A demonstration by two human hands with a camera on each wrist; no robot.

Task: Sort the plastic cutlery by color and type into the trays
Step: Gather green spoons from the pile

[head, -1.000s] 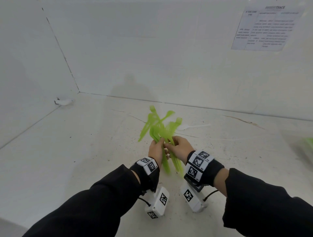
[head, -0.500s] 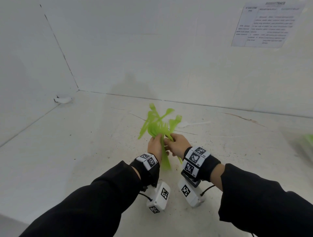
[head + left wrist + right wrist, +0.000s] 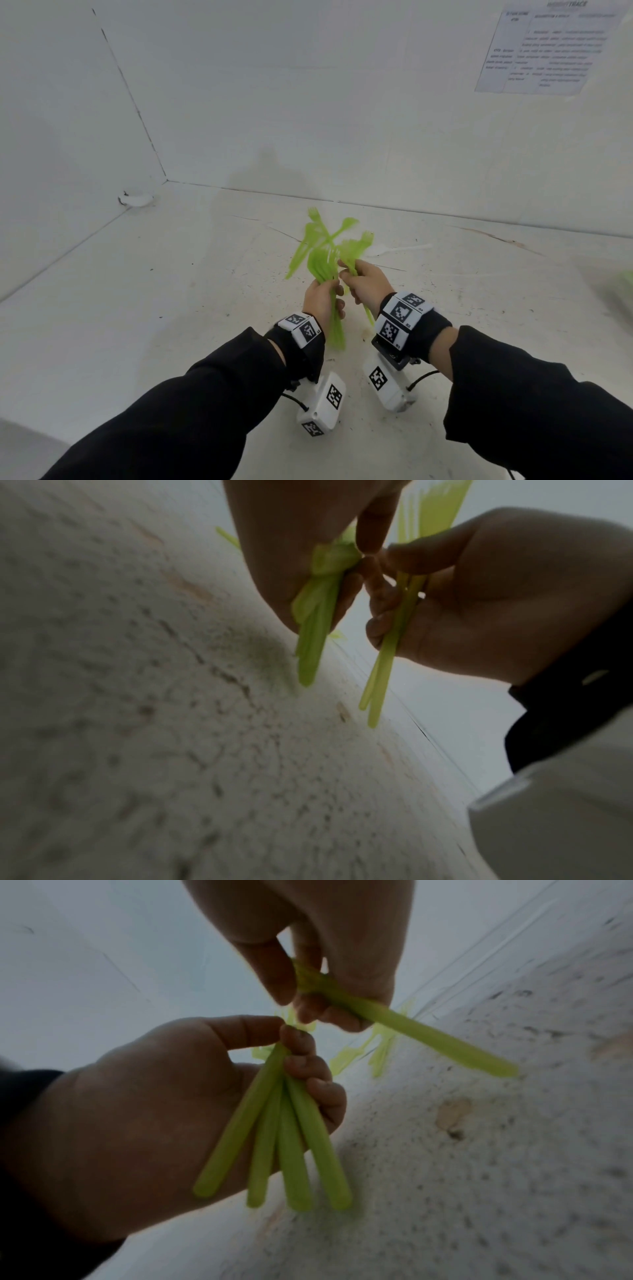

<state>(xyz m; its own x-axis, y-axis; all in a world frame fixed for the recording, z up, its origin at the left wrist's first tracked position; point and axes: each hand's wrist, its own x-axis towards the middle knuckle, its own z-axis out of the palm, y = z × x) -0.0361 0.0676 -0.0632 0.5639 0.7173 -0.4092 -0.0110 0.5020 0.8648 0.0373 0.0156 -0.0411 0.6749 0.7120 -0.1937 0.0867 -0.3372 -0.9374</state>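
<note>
Both hands (image 3: 346, 294) curled round green cutlery (image 3: 325, 253)

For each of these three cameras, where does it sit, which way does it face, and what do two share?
Head: on the head, facing forward and down at the white table; shows black sleeves, left hand, right hand.
Left wrist: at the left wrist, looking along that hand; right hand opposite.
Right wrist: at the right wrist, looking along that hand; left hand opposite.
Shared: both hands gripping green cutlery.
</note>
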